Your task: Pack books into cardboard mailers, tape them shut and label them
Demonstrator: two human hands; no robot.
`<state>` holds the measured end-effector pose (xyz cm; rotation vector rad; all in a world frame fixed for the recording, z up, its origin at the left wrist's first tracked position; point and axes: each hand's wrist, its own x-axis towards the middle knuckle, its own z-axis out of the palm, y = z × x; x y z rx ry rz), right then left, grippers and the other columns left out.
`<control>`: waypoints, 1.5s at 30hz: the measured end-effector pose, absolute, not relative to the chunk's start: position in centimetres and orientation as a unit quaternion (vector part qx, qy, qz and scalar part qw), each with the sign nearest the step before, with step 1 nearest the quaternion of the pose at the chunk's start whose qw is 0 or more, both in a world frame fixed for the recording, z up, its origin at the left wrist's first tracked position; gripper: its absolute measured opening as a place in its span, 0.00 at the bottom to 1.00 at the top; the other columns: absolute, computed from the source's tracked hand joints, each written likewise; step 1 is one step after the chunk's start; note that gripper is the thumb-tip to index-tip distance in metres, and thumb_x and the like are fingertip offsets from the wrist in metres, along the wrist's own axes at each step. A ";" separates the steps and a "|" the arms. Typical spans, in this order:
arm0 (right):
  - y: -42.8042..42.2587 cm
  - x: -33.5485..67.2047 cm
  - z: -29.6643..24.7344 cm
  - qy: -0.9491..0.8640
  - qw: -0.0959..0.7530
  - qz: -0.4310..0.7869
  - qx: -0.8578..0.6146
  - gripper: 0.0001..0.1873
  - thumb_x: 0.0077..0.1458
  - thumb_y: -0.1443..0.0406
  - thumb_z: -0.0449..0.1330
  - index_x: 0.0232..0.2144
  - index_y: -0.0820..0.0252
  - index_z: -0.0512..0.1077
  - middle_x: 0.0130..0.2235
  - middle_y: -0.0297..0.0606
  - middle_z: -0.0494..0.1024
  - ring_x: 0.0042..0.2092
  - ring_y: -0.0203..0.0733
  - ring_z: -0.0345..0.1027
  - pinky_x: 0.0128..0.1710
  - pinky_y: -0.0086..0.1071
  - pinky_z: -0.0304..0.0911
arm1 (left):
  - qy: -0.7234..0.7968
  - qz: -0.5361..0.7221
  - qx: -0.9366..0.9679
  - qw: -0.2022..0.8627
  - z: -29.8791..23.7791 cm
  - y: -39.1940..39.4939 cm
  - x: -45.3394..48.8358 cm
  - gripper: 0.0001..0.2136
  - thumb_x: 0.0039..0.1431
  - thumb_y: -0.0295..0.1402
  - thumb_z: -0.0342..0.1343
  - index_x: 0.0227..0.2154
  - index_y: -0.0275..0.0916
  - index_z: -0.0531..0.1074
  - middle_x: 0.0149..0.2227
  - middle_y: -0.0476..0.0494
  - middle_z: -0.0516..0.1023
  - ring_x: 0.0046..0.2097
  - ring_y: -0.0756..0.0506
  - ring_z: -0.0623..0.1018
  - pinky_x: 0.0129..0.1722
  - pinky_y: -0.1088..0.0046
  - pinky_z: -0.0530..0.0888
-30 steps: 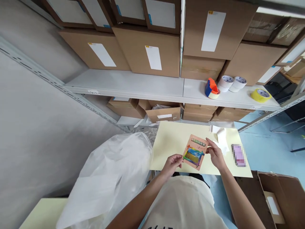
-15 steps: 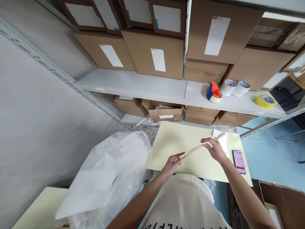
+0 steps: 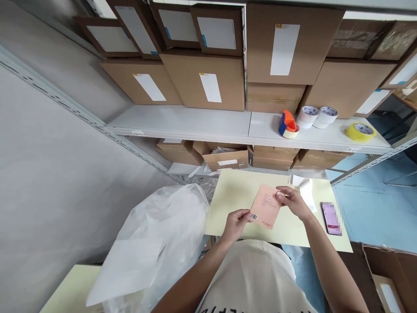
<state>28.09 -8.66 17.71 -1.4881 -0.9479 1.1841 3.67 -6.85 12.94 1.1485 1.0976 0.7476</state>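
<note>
Flipped booklet (image 3: 266, 212) above bench's (image 3: 233, 187) near edge, making barcode (image 3: 254, 216) viewable; pinched w/ L hand (image 3: 235, 224) + R hand (image 3: 294, 202); couldn't read print (image 3: 268, 201).

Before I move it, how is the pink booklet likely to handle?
The pink booklet is probably fairly stiff: no clear sag shows between the left hand and right hand. Its small size and pinched edges suggest little weight.

No text is legible; the pink booklet (image 3: 267, 204) bears a barcode (image 3: 254, 216).
</note>
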 end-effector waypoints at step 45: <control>-14.0 29.0 18.3 -0.604 0.456 0.285 -0.588 0.11 0.60 0.58 0.57 0.43 0.53 0.73 0.43 0.42 0.78 0.42 0.43 0.73 0.43 0.40 0.70 | 0.402 0.213 0.401 0.795 14.7 -10.9 4.1 0.19 0.44 0.50 0.65 0.25 0.37 0.73 0.22 0.51 0.72 0.28 0.48 0.75 0.38 0.69 0.72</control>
